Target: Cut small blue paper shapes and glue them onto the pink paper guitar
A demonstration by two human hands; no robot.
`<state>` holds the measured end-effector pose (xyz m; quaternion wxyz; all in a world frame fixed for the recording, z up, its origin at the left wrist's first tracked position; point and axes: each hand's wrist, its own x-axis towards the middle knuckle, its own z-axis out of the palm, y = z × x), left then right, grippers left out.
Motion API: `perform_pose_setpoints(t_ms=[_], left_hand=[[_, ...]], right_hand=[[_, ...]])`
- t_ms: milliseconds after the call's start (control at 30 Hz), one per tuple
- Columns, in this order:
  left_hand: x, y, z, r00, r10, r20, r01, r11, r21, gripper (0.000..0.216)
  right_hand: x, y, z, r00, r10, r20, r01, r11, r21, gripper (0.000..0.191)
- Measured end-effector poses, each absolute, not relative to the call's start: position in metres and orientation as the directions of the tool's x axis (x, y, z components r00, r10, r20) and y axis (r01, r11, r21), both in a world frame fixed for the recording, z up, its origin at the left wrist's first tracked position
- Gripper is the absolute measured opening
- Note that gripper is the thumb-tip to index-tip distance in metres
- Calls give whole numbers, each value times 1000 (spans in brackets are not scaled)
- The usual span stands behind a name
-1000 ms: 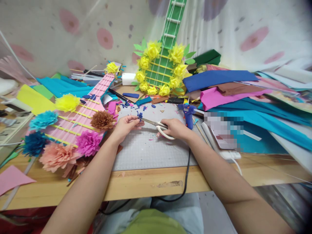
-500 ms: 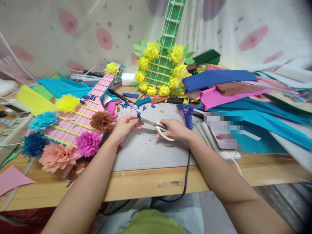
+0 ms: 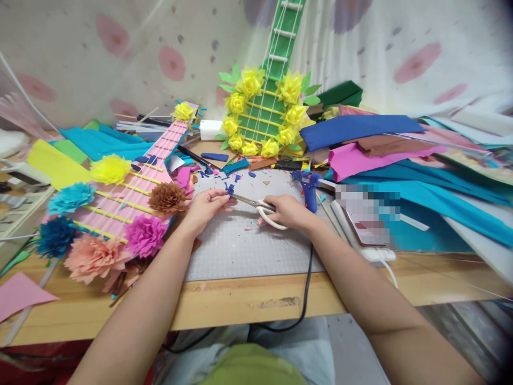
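Between the fingertips of my left hand (image 3: 210, 209) is pinched a small piece of dark blue paper (image 3: 230, 189). My right hand (image 3: 287, 209) grips white-handled scissors (image 3: 255, 203), whose blades point left and reach the blue paper. Whether the blades are fully closed I cannot tell. Both hands are over a grey cutting mat (image 3: 240, 256) strewn with paper scraps. Left of my left hand lies a pink paper guitar (image 3: 120, 206) with paper flowers and yellow bars. A blue glue gun (image 3: 308, 190) rests just beyond my right hand.
A green paper guitar (image 3: 260, 120) ringed with yellow flowers leans at the back. Folded coloured paper (image 3: 360, 131) is piled on the right, near a phone (image 3: 371, 227) on a white power strip. A black cable (image 3: 308, 289) hangs over the wooden table edge (image 3: 240, 305).
The blue paper at the scissor tips has shifted very slightly to the right and looks a little different in shape. Both hands stay almost in place.
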<state>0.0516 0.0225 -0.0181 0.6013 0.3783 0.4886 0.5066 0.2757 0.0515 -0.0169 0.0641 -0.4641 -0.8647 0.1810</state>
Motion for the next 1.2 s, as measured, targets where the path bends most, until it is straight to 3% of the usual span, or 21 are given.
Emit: perform_pose_setpoints(t_ms=[433,767,1200], left_hand=[[51,21,-18,28,971,-238,-202,239,950,25],[53,22,-17,18,976,-215,-225,213,951,23],[53,21,-17,38,975,-220,-222,223,949,22]], right_hand=[[277,53,-20,-572,819,-50,762,508,-400,43],[276,49,-14,-573,817,-59,781,522,-343,46],[276,51,-16,-562,826,-48,770,501,-394,43]])
